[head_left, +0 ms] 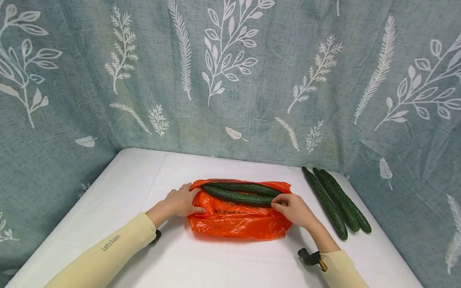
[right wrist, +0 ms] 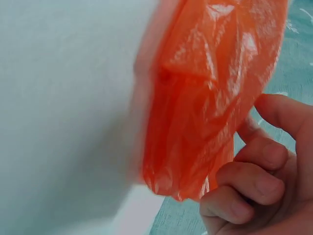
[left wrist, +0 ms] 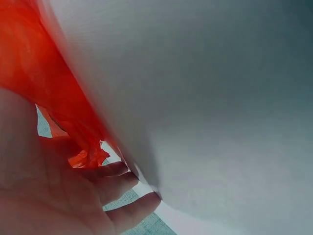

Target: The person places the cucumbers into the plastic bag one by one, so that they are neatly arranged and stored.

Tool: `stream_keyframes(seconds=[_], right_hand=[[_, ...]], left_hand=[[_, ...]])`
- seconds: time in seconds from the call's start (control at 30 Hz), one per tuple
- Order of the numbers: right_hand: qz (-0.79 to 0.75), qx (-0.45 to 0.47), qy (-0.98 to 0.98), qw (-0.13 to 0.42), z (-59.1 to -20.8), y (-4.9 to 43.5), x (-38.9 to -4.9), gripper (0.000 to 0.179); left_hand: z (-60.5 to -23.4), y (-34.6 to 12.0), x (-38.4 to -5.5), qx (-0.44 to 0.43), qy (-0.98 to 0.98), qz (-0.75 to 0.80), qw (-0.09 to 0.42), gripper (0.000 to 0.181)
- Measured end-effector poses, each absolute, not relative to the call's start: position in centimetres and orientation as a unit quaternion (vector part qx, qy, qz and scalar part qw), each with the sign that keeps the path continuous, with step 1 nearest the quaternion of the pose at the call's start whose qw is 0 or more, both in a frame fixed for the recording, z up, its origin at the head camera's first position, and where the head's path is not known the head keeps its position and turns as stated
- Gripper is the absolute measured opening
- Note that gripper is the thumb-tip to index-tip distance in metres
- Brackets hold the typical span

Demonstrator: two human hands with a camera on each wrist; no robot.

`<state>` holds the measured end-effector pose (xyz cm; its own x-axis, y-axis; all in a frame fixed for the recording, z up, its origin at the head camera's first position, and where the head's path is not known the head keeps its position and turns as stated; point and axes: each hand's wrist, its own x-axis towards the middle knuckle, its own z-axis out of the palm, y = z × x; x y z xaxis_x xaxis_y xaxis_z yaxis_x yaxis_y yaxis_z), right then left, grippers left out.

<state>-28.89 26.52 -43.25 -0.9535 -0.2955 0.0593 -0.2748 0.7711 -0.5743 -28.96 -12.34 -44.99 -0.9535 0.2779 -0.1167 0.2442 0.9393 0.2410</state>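
A red plastic bag [head_left: 237,228] lies on the white table, its mouth turned up. Two dark green cucumbers [head_left: 240,197] lie side by side in it, and dark print shows on the film below them. My left hand [head_left: 181,201] holds the bag's left end, thumb and forefinger spread around it; in the left wrist view, the other fingers [left wrist: 132,210] reach past the red film. At the right end, my right hand [head_left: 293,208] pinches the tip of the nearer cucumber. The bag's wall hides that pinch in the right wrist view, where the remaining fingers [right wrist: 254,181] are curled.
Several more cucumbers [head_left: 325,204] lie lengthwise near the table's right edge, beyond my right hand. A blue-green curtain with white leaf prints [head_left: 230,100] surrounds the back and sides of the white table [head_left: 144,180].
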Motion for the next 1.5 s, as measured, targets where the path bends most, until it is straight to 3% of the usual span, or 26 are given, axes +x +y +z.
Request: stream_keyframes(seconds=[1.5], right_hand=[[-0.481,0.181,0.856,-0.060,-43.5,39.1,-26.8,0.070]], left_hand=[[-44.9,-12.2,-28.6,0.140,0.981,0.102,0.088,0.097]])
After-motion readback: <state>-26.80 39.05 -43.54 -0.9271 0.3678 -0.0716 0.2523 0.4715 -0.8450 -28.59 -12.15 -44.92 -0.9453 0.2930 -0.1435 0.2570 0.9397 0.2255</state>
